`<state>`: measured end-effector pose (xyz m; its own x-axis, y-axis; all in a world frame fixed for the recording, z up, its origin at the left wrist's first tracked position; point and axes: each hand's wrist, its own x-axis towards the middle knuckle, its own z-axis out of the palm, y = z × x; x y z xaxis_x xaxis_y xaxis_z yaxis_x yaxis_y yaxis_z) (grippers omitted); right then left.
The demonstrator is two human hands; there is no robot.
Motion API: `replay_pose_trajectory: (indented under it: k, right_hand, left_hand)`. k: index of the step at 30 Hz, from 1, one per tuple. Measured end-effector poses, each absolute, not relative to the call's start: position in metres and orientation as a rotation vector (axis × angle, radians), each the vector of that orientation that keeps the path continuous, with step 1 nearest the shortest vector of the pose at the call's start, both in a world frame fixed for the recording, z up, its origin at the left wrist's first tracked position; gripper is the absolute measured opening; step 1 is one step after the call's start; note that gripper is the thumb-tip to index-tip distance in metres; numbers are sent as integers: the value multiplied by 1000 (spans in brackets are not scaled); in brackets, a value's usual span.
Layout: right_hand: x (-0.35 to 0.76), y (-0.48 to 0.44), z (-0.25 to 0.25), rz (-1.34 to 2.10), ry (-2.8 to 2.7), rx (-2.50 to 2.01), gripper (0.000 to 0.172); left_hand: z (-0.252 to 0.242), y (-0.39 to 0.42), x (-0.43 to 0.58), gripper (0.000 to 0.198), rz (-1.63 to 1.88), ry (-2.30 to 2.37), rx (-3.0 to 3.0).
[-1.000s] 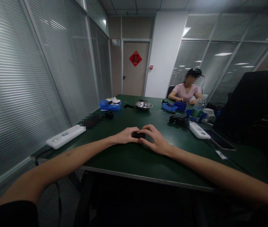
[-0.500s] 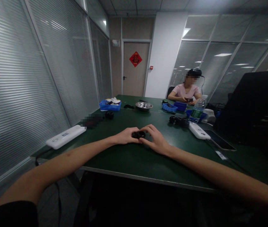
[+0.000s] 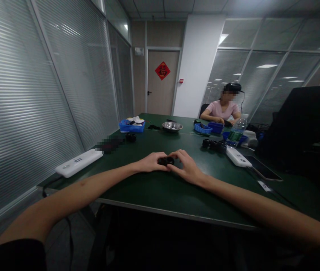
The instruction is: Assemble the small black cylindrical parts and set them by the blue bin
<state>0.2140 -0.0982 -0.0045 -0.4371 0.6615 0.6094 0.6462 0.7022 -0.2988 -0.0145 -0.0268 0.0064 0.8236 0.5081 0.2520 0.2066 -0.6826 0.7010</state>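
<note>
Room: an office, by the look of it, its shared counter (image 3: 148, 192) serving for small handwork.
Walls: tall framed glass partitions (image 3: 278, 34) on both sides, with slatted blinds (image 3: 13, 94).
Ceiling: flat panels (image 3: 173, 5) in a grid.
Door: plain and wood-toned (image 3: 161, 96), with a lever handle (image 3: 149, 92) and a red diamond sign (image 3: 163, 70).
White wall: a bare stretch (image 3: 201, 56) beside the door, a little red box (image 3: 181, 81) fixed near its edge.
Counter top: dark green, carrying blue bins (image 3: 133, 127), a metal bowl (image 3: 172, 127) and a drink bottle (image 3: 235, 136).
Far end: a seated person (image 3: 224, 109) in a pink top.
</note>
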Motion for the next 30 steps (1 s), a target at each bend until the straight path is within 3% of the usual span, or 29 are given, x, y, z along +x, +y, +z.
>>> replay_pose_trajectory:
  k: [20,30]
  right_hand:
    - [212,-103,2,53,-2274,-893,31]
    - [214,-98,-6,-35,-2185,-1095,30]
  left_hand:
    - [-1,-20,-14,52,601,530,2324]
    - [7,-26,-15,46,562,513,2334]
